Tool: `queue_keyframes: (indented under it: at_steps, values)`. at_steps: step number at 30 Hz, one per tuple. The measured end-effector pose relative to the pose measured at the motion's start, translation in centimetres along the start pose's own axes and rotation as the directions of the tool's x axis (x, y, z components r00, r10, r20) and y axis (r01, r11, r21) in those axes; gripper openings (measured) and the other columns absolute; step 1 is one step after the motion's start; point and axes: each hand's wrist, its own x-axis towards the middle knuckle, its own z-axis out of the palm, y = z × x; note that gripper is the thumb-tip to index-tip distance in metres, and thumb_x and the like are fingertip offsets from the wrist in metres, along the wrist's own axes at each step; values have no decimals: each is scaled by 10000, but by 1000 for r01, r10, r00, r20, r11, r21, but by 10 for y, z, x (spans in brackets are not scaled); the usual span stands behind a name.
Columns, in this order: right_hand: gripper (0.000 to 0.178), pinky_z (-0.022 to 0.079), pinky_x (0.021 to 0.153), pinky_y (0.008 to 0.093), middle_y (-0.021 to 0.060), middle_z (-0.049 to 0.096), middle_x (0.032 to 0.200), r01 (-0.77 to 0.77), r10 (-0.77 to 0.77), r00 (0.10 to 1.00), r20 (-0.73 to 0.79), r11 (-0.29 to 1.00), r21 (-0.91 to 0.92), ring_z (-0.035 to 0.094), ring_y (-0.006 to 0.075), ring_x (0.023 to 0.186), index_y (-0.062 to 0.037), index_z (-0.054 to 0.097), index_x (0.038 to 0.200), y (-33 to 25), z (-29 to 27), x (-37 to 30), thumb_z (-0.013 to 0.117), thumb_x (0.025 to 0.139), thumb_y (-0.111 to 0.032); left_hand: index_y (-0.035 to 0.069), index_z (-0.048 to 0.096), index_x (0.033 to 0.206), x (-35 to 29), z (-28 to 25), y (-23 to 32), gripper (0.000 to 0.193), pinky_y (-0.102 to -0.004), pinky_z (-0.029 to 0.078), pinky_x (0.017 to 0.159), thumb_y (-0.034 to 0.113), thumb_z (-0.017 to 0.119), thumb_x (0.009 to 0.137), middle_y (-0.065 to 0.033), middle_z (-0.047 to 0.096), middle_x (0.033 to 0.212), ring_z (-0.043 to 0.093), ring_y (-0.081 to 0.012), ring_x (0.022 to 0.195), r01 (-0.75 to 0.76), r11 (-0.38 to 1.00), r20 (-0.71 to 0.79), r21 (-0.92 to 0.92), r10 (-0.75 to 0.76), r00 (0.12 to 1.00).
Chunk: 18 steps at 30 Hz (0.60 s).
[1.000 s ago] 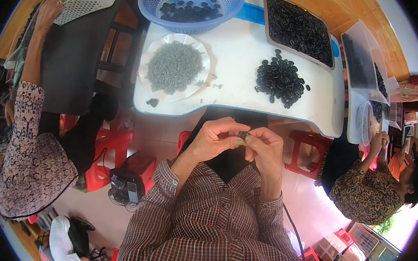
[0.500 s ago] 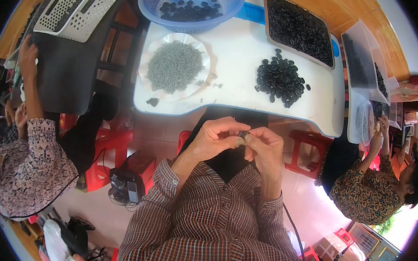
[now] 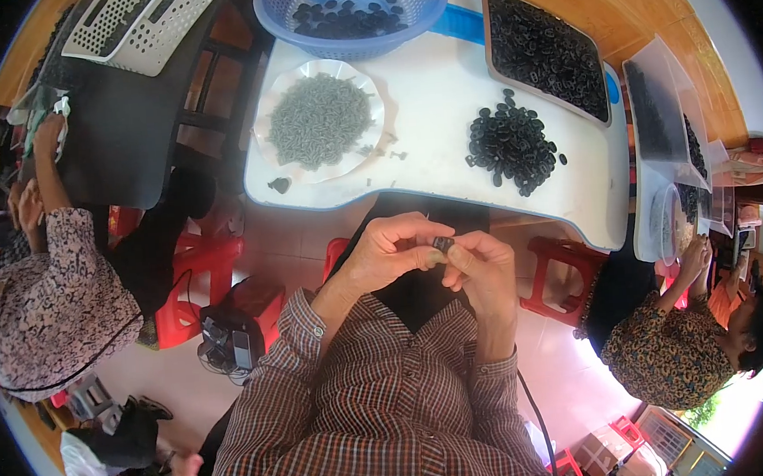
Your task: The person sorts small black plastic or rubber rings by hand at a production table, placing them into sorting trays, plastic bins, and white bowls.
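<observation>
My left hand [image 3: 384, 254] and my right hand [image 3: 486, 270] meet in front of my chest, beyond the near edge of the table. Between both sets of fingertips is a small black piece [image 3: 443, 243], pinched by each hand; its exact kind is too small to make out. On the white table, a scalloped white plate [image 3: 373, 108] bears a heap of small grey pieces [image 3: 318, 120]. To its right lies a loose pile of black oval pieces [image 3: 508, 145].
A blue perforated basin [image 3: 424, 24] with black ovals stands at the far left of the table [image 3: 429, 159]. A tray [image 3: 608, 119] full of black parts sits far right. People work at both sides, among red stools [image 3: 564, 278].
The small black piece shows more between my fingertips, and my hands have barely shifted. At left, a co-worker's arm has moved nearer; at lower left, another person has moved and a hand has appeared.
</observation>
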Motion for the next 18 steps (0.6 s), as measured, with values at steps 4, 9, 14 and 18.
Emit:
queue_keyframes:
  at_steps: [4,9,14,18]
  values:
    - [95,498,454,198,88,662,725,-18,18,1000,12,999,42,633,128,545,14,661,904,5,-5,3,688,837,-48,-8,658,1103,1,1,0,306,-195,463,604,-19,694,800,-30,590,822,564,-80,683,25,999,-8,-30,-25,1000]
    - [92,510,455,204,94,661,731,-21,17,999,41,994,103,637,136,547,16,665,898,4,-6,3,695,825,-31,-7,660,1100,2,0,3,303,-197,468,604,-41,681,799,-39,600,831,571,-81,680,11,999,27,-49,-10,1000]
    - [92,515,451,213,109,661,740,-30,23,998,64,994,109,637,146,540,33,663,889,2,-7,5,696,815,-11,-12,659,1098,2,-3,4,301,-197,467,605,-48,676,800,-44,605,837,574,-83,680,36,999,53,-42,-33,998]
    - [89,515,449,217,117,659,738,-44,35,995,91,994,103,638,153,536,42,659,886,2,-8,5,692,812,6,-25,656,1098,1,-4,5,300,-200,476,602,-47,675,800,-51,606,839,582,-88,677,58,997,76,-47,-54,996]
